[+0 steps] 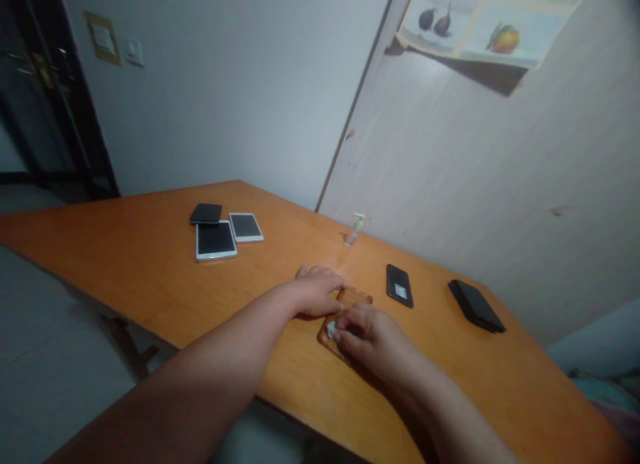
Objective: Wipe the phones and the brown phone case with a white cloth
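Note:
A clear, brownish-tinted phone case [357, 295] lies flat on the table, partly hidden under my hands. My left hand [318, 292] steadies it by its left edge, with the fingers along the far part and the thumb near the middle. In the pinched fingers of my right hand [367, 329] is a small white wad [331, 329], like tissue or cotton. That wad rests against the near end of the case. My right hand covers the case's right side.
The wooden table [125, 257] meets the wall at the back. A pump bottle [354, 231] stands near its far edge. To the right lie a black phone [399, 285] and a black flat item [477, 306]. White tablets [216, 240] and a dark flat item [206, 214] lie left.

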Motion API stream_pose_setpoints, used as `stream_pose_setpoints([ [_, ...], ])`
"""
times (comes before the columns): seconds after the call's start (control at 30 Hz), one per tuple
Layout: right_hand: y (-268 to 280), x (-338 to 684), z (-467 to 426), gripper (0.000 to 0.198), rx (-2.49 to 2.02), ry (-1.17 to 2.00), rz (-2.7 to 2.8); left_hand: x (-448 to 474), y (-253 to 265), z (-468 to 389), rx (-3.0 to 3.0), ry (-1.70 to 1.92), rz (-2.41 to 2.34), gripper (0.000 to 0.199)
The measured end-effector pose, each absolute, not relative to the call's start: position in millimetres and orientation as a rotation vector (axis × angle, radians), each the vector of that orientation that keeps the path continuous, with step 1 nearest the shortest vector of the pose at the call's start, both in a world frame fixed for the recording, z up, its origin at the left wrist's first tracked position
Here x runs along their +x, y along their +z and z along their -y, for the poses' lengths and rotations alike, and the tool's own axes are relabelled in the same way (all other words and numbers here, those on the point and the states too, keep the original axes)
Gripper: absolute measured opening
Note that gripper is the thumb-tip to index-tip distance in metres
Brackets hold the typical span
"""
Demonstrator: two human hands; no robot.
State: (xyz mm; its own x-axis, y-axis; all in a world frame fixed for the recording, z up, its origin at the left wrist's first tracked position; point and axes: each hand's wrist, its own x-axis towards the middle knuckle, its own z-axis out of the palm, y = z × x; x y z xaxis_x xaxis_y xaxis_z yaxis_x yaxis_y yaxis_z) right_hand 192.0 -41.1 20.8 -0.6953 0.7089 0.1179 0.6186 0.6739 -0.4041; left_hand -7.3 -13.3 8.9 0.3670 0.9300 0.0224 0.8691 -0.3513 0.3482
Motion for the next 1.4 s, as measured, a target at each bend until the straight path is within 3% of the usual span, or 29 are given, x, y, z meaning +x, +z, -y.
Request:
stream_pose_setpoints([
  [0.23, 20.5, 202.8, 19.1, 0.011, -1.36, 0.248, 2.521, -7.6, 8.3, 13.2, 2.368, 0.332, -1.587, 0.052],
  [0.43, 18.7, 212.9, 29.7, 0.006, -1.024, 0.75, 2.648, -7.8, 9.8, 14.2, 2.381, 0.32, -1.58, 0.055],
  [0.63, 17.9, 219.2, 15.2, 0.015, -1.364, 0.573, 2.479, -8.1, 10.4, 13.8, 2.373, 0.332, -1.567, 0.055],
  [0.83, 17.1, 220.8, 32.0, 0.015, -1.166, 1.159, 2.555, -7.6, 9.4, 12.7, 2.378, 0.339, -1.568, 0.056],
  [0.9, 19.4, 218.9, 30.4, 0.016, -1.225, 1.056, 2.556, -7.6, 10.1, 13.0, 2.376, 0.339, -1.571, 0.057],
  [1.03, 22.1, 212.7, 17.2, 0.019, -1.547, 0.459, 2.416, -7.2, 11.7, 14.0, 2.359, 0.339, -1.581, 0.057],
  [1.1, 20.8, 209.9, 16.6, 0.015, -1.563, 0.322, 2.402, -7.0, 11.7, 14.2, 2.348, 0.331, -1.595, 0.058],
  [1.27, 18.8, 212.0, 26.7, 0.02, -1.38, 0.523, 2.553, -6.9, 10.0, 13.7, 2.356, 0.334, -1.591, 0.06],
  [1.4, 26.6, 219.0, 22.2, 0.03, -1.521, 0.417, 2.497, -7.1, 8.8, 12.7, 2.343, 0.325, -1.623, 0.064],
])
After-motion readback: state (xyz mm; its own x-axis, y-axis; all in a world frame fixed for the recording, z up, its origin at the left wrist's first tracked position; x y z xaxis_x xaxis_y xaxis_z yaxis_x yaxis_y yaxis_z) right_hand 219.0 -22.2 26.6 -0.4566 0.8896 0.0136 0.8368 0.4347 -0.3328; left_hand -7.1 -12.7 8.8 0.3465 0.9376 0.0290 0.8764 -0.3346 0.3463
